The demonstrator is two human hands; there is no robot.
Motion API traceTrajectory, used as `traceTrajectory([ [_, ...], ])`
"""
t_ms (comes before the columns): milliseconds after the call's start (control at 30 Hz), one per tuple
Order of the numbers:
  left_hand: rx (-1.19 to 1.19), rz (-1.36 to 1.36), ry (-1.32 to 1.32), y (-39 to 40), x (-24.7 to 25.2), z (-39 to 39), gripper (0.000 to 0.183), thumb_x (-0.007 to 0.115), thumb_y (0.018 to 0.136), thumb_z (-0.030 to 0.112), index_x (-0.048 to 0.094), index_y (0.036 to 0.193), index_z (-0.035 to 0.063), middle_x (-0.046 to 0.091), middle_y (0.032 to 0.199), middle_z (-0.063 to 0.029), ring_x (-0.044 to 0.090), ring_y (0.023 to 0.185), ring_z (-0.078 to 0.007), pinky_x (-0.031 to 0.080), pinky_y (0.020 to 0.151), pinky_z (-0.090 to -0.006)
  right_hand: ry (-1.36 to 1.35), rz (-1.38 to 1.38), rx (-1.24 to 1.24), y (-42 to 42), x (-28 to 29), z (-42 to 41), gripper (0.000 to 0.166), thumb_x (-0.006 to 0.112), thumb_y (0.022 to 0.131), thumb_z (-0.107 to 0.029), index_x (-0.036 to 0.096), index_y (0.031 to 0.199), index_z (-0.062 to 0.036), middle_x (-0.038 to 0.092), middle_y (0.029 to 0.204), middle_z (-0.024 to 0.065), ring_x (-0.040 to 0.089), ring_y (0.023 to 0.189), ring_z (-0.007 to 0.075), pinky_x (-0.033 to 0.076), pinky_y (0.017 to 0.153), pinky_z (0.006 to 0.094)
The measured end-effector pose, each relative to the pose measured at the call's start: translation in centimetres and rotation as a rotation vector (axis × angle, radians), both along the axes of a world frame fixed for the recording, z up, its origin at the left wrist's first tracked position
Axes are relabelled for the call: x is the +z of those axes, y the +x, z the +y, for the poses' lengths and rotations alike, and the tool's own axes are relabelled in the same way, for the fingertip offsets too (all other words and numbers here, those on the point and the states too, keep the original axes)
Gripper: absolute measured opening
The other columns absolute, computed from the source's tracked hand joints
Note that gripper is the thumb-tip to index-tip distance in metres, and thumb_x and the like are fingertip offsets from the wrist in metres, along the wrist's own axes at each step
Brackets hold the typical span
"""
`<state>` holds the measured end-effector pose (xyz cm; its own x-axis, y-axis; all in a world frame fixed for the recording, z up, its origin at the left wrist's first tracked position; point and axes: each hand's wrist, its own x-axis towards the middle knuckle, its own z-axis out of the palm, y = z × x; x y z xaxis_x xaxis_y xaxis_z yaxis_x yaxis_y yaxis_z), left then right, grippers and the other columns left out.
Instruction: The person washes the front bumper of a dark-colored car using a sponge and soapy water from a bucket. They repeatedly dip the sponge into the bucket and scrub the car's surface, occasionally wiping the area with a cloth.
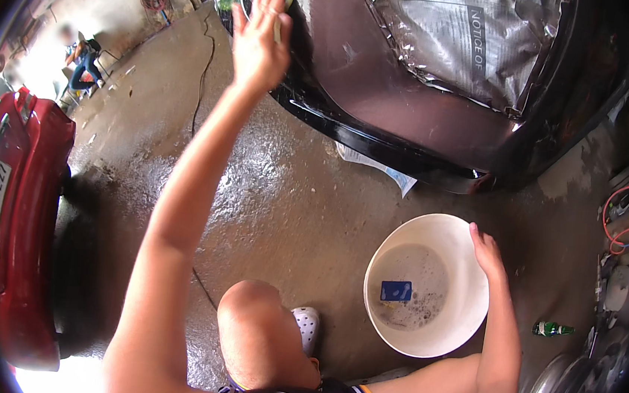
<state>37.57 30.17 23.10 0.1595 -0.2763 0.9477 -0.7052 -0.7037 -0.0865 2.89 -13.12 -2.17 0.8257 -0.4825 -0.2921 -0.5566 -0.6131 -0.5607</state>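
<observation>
My left hand (261,34) lies stretched out on the glossy corner of a dark car bumper (337,125). A pale yellow pad (277,29) shows at its edge between thumb and fingers, mostly hidden by the hand. My right hand (486,251) grips the right rim of a white plastic bucket (464,310), thumb over the edge. Cloudy water with bubbles (427,288) is in the bucket, and a blue rectangular block (396,290) sits in it. Printed plastic sheeting (441,33) covers part of the car above the bumper.
A red car (40,217) stands at left; a person (83,64) sits beyond it. Newspaper (376,165) hangs under the bumper. A green bottle (552,329) and metal wheels (550,391) are at right, near an orange hose (608,202). A dark cable (206,75) crosses the wet concrete floor (274,210).
</observation>
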Motion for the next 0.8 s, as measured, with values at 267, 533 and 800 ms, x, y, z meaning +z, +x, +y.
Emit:
traceTrajectory([
  [267,-0.804,0.547,0.428,-22.4,-10.0,-7.4,0.076,0.072,0.079,0.007,0.046,0.150,0.0008,0.046,0.155,-0.0242,0.052,0.139,-0.0378,0.043,0.115,-0.0492,-0.260,-0.119,0.274,0.3,1.3,3.5,0.066,0.053,0.099,-0.061,0.076,0.102,0.0010,0.072,0.099,0.0272,0.069,0.101,0.0450,0.054,0.092,0.0522],
  [533,-0.378,1.166,1.977,-29.2,-34.8,-22.2,0.033,0.060,0.091,0.016,0.075,0.116,0.0021,0.077,0.110,-0.0154,0.075,0.096,-0.0351,0.058,0.074,-0.0525,-0.258,-0.258,0.475,7.3,0.6,10.0,0.057,0.056,0.099,-0.058,0.072,0.104,-0.0037,0.073,0.091,0.0262,0.070,0.092,0.0472,0.056,0.083,0.0551],
  [800,-0.771,1.170,1.953,-34.9,-31.5,-21.7,0.038,0.055,0.094,0.015,0.070,0.126,0.0012,0.073,0.118,-0.0198,0.070,0.108,-0.0412,0.055,0.086,-0.0543,-0.214,-0.195,0.397,5.9,-0.4,6.3,0.052,0.060,0.097,-0.058,0.067,0.103,-0.0064,0.070,0.092,0.0287,0.067,0.096,0.0501,0.053,0.080,0.0586],
])
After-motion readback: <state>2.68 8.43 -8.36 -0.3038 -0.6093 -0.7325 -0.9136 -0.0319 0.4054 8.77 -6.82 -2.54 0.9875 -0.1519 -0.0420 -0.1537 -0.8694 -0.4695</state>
